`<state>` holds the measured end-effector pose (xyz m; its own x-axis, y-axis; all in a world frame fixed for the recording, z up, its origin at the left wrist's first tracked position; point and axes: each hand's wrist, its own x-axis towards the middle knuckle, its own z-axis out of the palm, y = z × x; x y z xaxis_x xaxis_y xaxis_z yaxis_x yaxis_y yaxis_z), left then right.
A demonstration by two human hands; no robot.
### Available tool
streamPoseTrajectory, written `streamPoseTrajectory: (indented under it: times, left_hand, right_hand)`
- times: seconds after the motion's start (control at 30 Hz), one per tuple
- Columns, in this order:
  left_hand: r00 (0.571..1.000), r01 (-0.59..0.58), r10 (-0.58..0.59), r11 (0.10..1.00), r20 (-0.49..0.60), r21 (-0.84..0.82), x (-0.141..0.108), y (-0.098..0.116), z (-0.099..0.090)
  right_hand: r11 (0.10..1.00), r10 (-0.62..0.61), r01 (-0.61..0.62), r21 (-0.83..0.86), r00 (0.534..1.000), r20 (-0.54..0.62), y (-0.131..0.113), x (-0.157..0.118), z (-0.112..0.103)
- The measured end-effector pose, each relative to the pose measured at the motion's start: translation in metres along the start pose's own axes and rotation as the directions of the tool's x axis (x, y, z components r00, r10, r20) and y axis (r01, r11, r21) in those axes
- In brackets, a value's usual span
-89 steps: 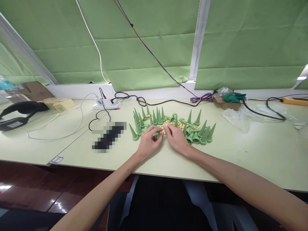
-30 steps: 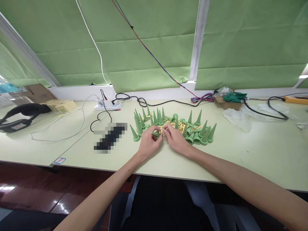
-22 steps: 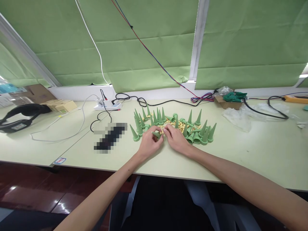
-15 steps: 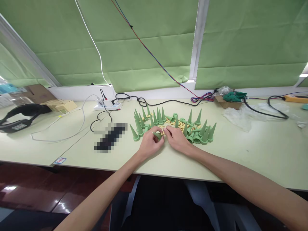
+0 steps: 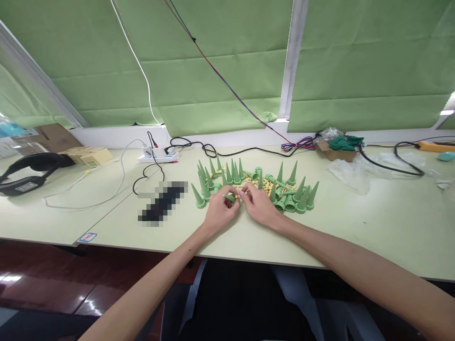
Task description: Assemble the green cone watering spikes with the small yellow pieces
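My left hand [image 5: 221, 208] is closed around a green plastic watering spike [image 5: 229, 197], its tip toward the left and its wide end toward my right hand. At that end my right hand [image 5: 258, 202] pinches a small yellow valve piece [image 5: 238, 193], mostly hidden by the fingers. I cannot tell whether the piece is seated in the spike. Behind both hands lies a pile of loose yellow pieces [image 5: 265, 183]. Several green spikes [image 5: 199, 198] stand upright to the left, and more stand at the right, where some spikes [image 5: 290, 203] lie with open ends facing me.
A power strip [image 5: 158, 155] with black and white cables sits at the back. A headset [image 5: 31, 173] lies far left, near a blurred dark object [image 5: 163, 202]. Toward the right back are a small cardboard box [image 5: 336, 150] and clear plastic bags [image 5: 355, 173].
My right-hand fingers have shifted slightly left, closer to the spike's wide end. The spike in my left hand has moved a little left. The surrounding spikes look unchanged.
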<state>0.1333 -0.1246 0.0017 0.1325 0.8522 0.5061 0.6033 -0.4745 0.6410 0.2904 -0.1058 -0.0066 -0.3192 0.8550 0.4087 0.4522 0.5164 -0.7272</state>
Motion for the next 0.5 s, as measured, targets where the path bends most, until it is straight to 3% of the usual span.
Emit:
streamPoseTrajectory:
  times: [0.5]
  left_hand:
    - [1.000, -0.003, 0.002, 1.000, 0.031, 0.027, -0.0003, -0.0006, -0.0018]
  right_hand:
    - [0.999, -0.033, 0.033, -0.010, 0.999, 0.013, 0.0021, 0.0025, 0.0000]
